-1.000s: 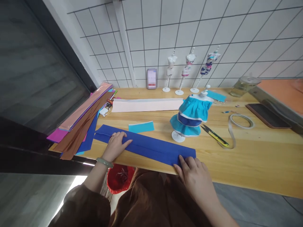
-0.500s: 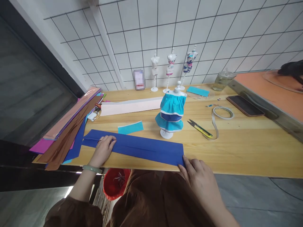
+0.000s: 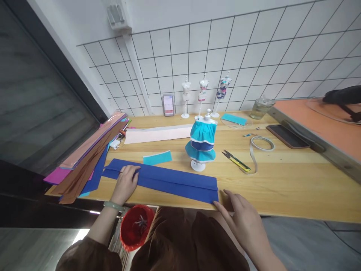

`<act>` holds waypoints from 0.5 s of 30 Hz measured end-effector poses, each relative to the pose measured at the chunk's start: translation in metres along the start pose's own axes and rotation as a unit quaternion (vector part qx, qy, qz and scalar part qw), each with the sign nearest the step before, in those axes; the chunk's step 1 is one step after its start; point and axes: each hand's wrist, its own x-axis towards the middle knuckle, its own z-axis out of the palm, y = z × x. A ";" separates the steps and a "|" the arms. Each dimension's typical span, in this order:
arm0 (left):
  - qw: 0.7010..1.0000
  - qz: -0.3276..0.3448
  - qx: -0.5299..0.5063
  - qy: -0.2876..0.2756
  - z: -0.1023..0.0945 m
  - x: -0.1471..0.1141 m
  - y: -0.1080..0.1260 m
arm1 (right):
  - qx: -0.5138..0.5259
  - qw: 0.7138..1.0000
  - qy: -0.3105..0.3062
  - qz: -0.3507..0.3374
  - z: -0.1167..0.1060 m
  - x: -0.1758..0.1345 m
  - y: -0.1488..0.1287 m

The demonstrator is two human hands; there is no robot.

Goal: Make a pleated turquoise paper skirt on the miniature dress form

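A long dark-blue fabric strip (image 3: 175,183) lies along the table's front edge, with a fold line running lengthwise along it. My left hand (image 3: 127,182) rests on the strip's left part, fingers laid down on the cloth. At the other end, my right hand (image 3: 244,214) has thumb and forefinger spread apart; the thumb tip is at the strip's lower right corner. Just behind the strip stands a small dress form (image 3: 201,141) in a turquoise and dark-blue tiered dress. A short turquoise fabric piece (image 3: 157,157) lies beside it.
Yellow-handled thread snips (image 3: 237,162), a roll of tape (image 3: 262,143) and a dark phone (image 3: 287,136) lie to the right. Stacked fabric strips (image 3: 84,158) overhang the left front edge. Three small mannequins (image 3: 202,90) stand by the wall. A red bin (image 3: 137,227) sits below.
My right fingers have come off the strip's end and spread apart. The fold along the strip shows more clearly toward the right end. The camera view has tilted upward slightly.
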 end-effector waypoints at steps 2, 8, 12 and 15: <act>1.000 0.009 0.004 0.010 -0.002 -0.002 0.008 | 0.065 0.997 -0.017 0.038 -0.002 0.012 0.003; 0.998 -0.004 0.062 0.024 0.004 -0.015 0.026 | 0.167 0.984 -0.057 0.025 0.014 0.080 0.002; 0.992 -0.075 0.104 -0.001 0.018 -0.023 0.022 | 0.179 0.980 -0.086 0.020 0.037 0.114 -0.012; 0.986 -0.100 0.130 -0.041 0.027 -0.023 0.017 | 0.190 0.976 -0.102 0.034 0.050 0.127 -0.020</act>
